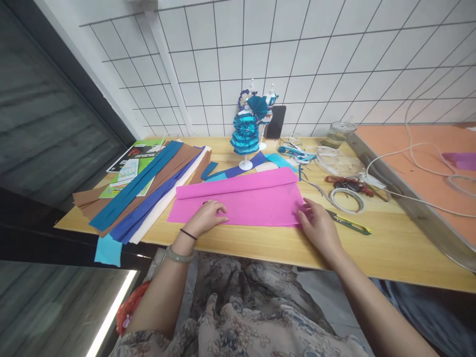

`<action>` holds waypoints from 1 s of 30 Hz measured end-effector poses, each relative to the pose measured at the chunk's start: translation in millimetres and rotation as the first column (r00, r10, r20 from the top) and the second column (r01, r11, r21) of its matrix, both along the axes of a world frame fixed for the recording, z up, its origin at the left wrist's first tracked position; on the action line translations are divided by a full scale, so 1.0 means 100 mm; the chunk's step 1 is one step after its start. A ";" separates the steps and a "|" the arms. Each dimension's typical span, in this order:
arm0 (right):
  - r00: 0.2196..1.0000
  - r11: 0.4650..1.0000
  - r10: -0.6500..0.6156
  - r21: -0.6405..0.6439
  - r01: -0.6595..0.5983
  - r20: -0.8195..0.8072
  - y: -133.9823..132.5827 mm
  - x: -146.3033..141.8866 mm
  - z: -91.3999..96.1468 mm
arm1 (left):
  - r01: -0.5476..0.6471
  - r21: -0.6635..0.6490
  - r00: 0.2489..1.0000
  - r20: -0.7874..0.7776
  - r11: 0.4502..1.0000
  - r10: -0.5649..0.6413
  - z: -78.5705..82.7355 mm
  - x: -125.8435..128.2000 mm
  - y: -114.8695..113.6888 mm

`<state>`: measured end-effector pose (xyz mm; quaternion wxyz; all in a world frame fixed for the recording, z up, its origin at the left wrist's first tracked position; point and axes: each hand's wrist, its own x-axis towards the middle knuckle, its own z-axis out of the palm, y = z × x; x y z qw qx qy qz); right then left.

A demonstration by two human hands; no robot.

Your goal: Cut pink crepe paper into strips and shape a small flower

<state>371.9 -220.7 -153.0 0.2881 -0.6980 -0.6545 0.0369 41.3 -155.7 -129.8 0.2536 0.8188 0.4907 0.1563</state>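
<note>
A sheet of pink crepe paper (245, 206) lies across the front of the table, its far side folded over in a long strip. My left hand (208, 216) rests at the sheet's near edge, left of its middle, with loosely curved fingers and the thumb apart from them. At the right end of the sheet, my right hand (318, 223) touches the edge by the near corner. Its fingers are bent and slightly apart, with no firm grip visible. Blue, brown, purple and white paper strips (136, 183) are stacked to the left.
Behind the sheet stands a teal pleated paper figure (245, 134) on a white base, near a phone (275, 122) against the wall. To the right are a yellow-green cutter (351, 223), a tape roll (347, 200), a glass jar (338, 134), and a white cable (409, 198).
</note>
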 end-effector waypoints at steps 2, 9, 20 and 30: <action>0.993 0.999 -0.040 -0.030 0.043 0.108 -0.01 0.09 0.00 | -0.006 -0.019 1.000 0.004 1.000 0.006 -0.01 0.00 0.01; 0.991 0.974 -0.011 -0.221 0.041 0.136 0.10 0.10 0.03 | -0.019 -0.051 1.000 -0.005 0.999 0.019 0.02 0.02 0.01; 0.969 0.978 -0.051 -0.183 0.098 0.243 0.42 0.52 0.11 | 0.011 -0.043 1.000 0.025 0.999 -0.009 0.06 0.46 -0.04; 0.979 0.992 -0.086 -0.077 0.101 0.184 0.20 0.89 0.22 | 0.007 -0.055 1.000 -0.022 0.998 -0.008 0.05 0.76 -0.05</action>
